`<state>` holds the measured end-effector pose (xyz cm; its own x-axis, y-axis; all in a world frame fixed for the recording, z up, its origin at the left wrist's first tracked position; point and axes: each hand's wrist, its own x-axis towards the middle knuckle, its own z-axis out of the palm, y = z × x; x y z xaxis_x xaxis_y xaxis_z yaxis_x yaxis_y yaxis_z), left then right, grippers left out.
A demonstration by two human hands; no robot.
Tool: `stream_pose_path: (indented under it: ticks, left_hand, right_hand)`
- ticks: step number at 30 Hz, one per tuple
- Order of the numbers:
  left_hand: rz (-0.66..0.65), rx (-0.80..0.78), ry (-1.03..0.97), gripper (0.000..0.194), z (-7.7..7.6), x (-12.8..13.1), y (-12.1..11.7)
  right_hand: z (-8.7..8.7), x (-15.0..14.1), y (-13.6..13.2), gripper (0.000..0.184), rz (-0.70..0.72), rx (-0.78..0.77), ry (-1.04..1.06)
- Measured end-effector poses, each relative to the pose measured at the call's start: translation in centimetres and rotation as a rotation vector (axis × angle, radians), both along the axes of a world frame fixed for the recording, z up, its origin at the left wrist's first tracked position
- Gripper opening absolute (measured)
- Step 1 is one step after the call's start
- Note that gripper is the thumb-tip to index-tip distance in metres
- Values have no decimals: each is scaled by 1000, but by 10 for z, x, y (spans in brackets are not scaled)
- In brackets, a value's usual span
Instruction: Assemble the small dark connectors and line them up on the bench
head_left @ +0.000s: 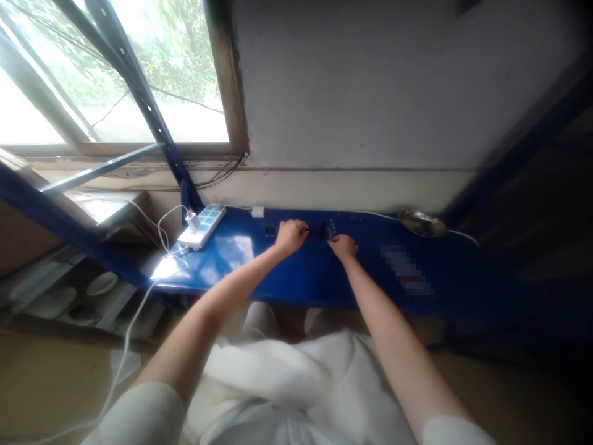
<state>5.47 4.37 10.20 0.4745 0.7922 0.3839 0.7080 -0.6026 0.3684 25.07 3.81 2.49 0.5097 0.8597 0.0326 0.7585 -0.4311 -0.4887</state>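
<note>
Over the blue tabletop [278, 275], my left hand [291, 237] is closed in a pinch, with a small dark thin piece [306, 230] at its fingertips. My right hand [343, 246] pinches the near end of a small clear plastic piece [331, 228], whose kind is too small to make out. Between the two hands lies a short black object [323, 229]. Just left of my left hand are two small black pieces [269, 230], side by side.
A white power strip [204, 225] with a plugged-in charger [192, 220] stands at the left end. Behind my hands sits a white adapter [257, 212]. A shiny metal dish [422, 222] lies at back right. White cables and blue rack posts [152, 117] border the table.
</note>
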Motion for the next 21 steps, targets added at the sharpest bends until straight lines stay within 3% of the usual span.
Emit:
stream_pose_path:
  ticks: [4, 12, 21]
  left_hand:
    - [2, -12, -21, 18, -1, -4, -1]
    - [30, -26, -136, 18, -1, -7, 0]
    - [63, -39, -250, 18, 1, -15, -2]
  right_hand:
    - [4, -8, -3, 20, 20, -5, 22]
    - [37, -52, -16, 14, 328, 150, -145]
    - [52, -62, -25, 13, 356, 96, -181]
